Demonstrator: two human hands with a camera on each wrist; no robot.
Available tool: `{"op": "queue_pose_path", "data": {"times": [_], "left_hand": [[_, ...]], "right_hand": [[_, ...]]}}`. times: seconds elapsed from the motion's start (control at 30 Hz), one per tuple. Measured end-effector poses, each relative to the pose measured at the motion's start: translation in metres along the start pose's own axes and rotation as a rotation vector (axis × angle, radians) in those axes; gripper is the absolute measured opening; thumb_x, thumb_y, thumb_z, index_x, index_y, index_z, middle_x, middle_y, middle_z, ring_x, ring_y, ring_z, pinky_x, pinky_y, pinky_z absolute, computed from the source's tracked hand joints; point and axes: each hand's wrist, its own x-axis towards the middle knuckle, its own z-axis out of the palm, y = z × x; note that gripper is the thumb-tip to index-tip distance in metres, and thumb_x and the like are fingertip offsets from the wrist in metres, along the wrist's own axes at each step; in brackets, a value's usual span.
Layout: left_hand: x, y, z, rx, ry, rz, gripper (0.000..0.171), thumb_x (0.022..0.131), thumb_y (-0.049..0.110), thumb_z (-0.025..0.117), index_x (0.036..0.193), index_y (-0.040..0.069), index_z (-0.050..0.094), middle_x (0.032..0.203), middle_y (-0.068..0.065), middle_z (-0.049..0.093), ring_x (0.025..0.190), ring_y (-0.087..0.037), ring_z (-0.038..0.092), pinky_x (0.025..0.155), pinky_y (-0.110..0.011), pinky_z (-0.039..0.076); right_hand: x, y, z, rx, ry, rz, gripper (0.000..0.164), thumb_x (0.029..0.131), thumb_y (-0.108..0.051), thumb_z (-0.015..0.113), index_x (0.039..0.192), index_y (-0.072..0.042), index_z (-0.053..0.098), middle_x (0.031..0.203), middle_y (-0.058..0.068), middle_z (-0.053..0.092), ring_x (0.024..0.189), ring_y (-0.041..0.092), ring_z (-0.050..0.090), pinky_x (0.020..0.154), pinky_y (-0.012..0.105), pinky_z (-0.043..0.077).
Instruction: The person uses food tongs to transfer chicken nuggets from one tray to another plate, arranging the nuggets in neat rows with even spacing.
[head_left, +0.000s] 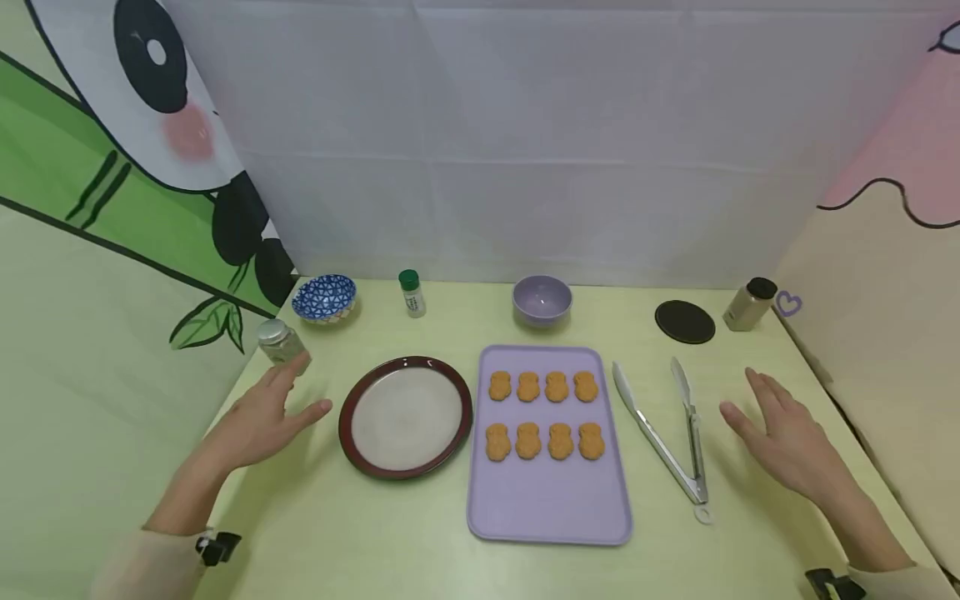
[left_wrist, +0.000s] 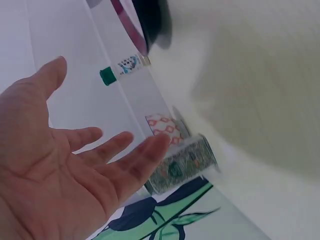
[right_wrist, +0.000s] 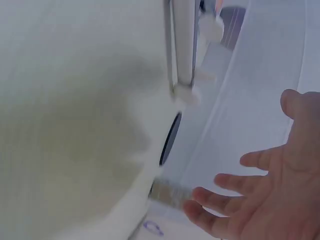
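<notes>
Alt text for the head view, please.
An open left hand and right hand hover over a yellowish table, flanking a round brown-rimmed white plate, a rectangular lavender tray of eight brown cookies, and silver metal tongs.

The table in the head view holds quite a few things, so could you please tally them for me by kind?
Biscuit-like pieces: 8
Lidded containers (silver-lidded jar, green-capped bottle, black-capped bottle): 3
Bowls (blue-patterned bowl, purple bowl): 2
Purple tray: 1
Brown-rimmed plate: 1
Tongs: 1
Black disc: 1
Total: 17
</notes>
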Motion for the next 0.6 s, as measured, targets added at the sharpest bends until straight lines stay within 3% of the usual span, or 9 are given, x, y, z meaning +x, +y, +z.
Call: {"op": "queue_pose_path", "data": {"times": [0.17, 0.33, 0.47, 0.6], "left_hand": [[0.012, 0.003, 0.004, -0.136, -0.156, -0.085, 0.087, 0.088, 0.060, 0.052, 0.148, 0.004, 0.024, 0.135, -0.023, 0.045, 0.097, -0.032, 0.063, 0.073, -0.046, 0.055], [0.025, 0.002, 0.017, -0.351, -0.289, -0.202, 0.084, 0.089, 0.051, 0.058, 0.148, 0.003, 0.022, 0.128, -0.026, 0.049, 0.076, -0.023, 0.067, 0.066, -0.036, 0.057], [0.032, 0.004, 0.030, -0.476, -0.348, -0.262, 0.073, 0.093, 0.037, 0.058, 0.147, 0.001, 0.023, 0.126, -0.027, 0.047, 0.075, -0.024, 0.067, 0.067, -0.037, 0.057], [0.034, 0.003, 0.039, -0.555, -0.345, -0.278, 0.061, 0.095, 0.020, 0.057, 0.146, 0.002, 0.028, 0.121, -0.028, 0.047, 0.069, -0.027, 0.067, 0.063, -0.038, 0.058]], "right_hand": [[-0.002, -0.026, 0.017, 0.076, -0.075, 0.071, 0.086, 0.095, -0.055, 0.042, 0.148, 0.006, 0.011, 0.136, 0.040, 0.027, 0.115, 0.057, 0.038, 0.082, 0.070, 0.037], [-0.001, -0.044, 0.039, 0.095, -0.123, 0.133, 0.100, 0.088, -0.064, 0.047, 0.139, 0.018, 0.022, 0.126, 0.039, 0.038, 0.105, 0.050, 0.051, 0.074, 0.059, 0.048], [-0.001, -0.048, 0.053, 0.074, -0.111, 0.162, 0.101, 0.081, -0.067, 0.057, 0.130, 0.019, 0.036, 0.109, 0.033, 0.049, 0.093, 0.042, 0.053, 0.070, 0.051, 0.049], [-0.002, -0.051, 0.060, 0.046, -0.080, 0.191, 0.104, 0.072, -0.067, 0.067, 0.124, 0.019, 0.040, 0.100, 0.029, 0.048, 0.080, 0.035, 0.052, 0.060, 0.045, 0.048]]}}
